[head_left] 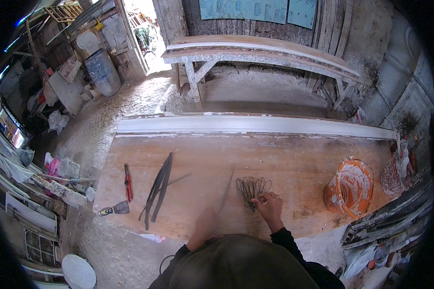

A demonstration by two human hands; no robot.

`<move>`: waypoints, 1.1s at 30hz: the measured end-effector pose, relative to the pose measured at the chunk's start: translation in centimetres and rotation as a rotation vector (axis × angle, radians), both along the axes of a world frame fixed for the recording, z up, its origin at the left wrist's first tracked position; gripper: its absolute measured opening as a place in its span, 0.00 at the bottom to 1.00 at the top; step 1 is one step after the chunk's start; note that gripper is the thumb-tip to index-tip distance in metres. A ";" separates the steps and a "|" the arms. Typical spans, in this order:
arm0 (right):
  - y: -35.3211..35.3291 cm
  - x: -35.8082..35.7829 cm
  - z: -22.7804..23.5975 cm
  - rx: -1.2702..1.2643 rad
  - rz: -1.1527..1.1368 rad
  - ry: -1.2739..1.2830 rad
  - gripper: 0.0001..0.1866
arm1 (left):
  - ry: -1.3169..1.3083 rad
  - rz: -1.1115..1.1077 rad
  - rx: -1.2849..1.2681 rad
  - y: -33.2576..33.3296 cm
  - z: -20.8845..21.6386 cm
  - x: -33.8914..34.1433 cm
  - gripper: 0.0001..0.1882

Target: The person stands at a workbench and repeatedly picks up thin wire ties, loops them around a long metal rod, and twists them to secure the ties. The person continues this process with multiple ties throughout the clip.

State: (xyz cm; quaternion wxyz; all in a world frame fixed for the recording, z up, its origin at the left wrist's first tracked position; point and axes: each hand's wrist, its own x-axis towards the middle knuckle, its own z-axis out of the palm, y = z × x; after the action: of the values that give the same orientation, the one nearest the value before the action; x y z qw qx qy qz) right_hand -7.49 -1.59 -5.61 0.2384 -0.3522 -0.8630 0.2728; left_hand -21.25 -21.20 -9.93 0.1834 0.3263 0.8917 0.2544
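Note:
A fanned bundle of thin, dark wire loops (250,190) lies on the wooden tabletop. My right hand (269,207) pinches it at its near right side, with thumb and fingers closed. My left hand (202,226) is smeared by motion at the near edge of the table, so its fingers cannot be read. A thin, blurred dark strip (227,187) rises from near that hand; whether the hand holds it is unclear. Several flat dark strips (158,192) lie crossed to the left. Beyond them are a red-handled tool (128,183) and a putty knife (115,209).
A long white moulding (255,125) runs along the table's far edge. An orange bucket (349,188) smeared with white stands at the right, beside a crusted container (395,171). Farther back are a long bench (265,55) and a blue barrel (102,72).

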 end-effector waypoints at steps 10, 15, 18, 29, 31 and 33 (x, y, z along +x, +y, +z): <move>-3.3 -1.2 6.7 0.330 0.632 -0.108 0.23 | 0.048 -0.334 0.317 -2.3 11.0 -1.1 0.06; -3.4 -1.5 7.0 -0.522 0.805 -0.103 0.16 | -0.007 -0.139 0.475 -4.5 12.2 -2.6 0.04; -2.6 -0.6 6.8 -0.626 0.734 -0.040 0.17 | 0.006 -0.034 0.456 -5.8 12.7 -3.6 0.03; 1.2 2.7 8.7 -1.280 0.445 0.339 0.13 | 0.038 -0.086 0.434 -6.9 11.8 -4.0 0.05; 1.4 2.8 9.0 -1.333 0.441 0.490 0.12 | 0.023 -0.082 0.422 -6.8 10.8 -4.1 0.06; 1.2 2.5 10.3 -1.354 0.466 0.596 0.11 | 0.031 -0.075 0.424 -6.8 9.0 -4.1 0.06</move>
State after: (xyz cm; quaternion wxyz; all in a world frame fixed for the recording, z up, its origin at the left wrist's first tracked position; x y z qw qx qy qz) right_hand -5.00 -0.38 4.64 0.1297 -0.1422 -0.4597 0.8670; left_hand -25.34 -28.01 -0.92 0.1065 0.3942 0.8083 0.4242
